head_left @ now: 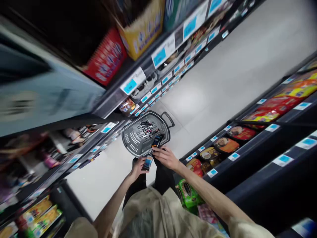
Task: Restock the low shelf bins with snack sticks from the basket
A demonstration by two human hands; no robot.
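Observation:
My left hand is curled round a small flat pack with a blue and orange face, held just above my knees. My right hand reaches forward with its fingers pinched on the top end of that pack or of a dark packet at the rim of the basket; I cannot tell which. The grey plastic shopping basket stands on the floor right in front of both hands. Several small dark packs lie inside it.
I stand in a shop aisle with a pale floor. Shelves with boxes and blue price tags run along the left. On the right, dark shelves hold trays of packaged food. Green and pink packets lie by my right side.

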